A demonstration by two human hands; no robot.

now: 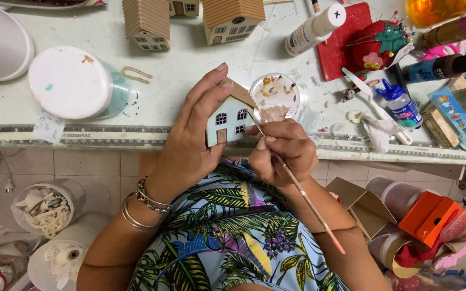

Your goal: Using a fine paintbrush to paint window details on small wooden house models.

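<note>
Painting the front of a miniature house

Holding a small pale-blue model house with a brown pitched roof at the centre of the frame, the left hand wraps its fingers round the house's left side and back, closed on it so the windowed front faces up. The right hand, just lower right of the house, pinches a thin wooden-handled paintbrush between thumb and fingers; the brush tip lies at the right edge of the house front, the handle running down toward the lower right.

Just above the right hand sits a small round clear dish of pale paint on the light-green worktable. Two finished beige model houses with ribbed roofs stand at the top centre, a white glue bottle lies upper right, and a red pincushion stuck with pins is beside it.

By the look of it, the step in hand is fine brushwork on the house wall. A further stroke would call for a steady grip by the left hand and a light, short touch of the tip, kept clear of the windows and door
</note>
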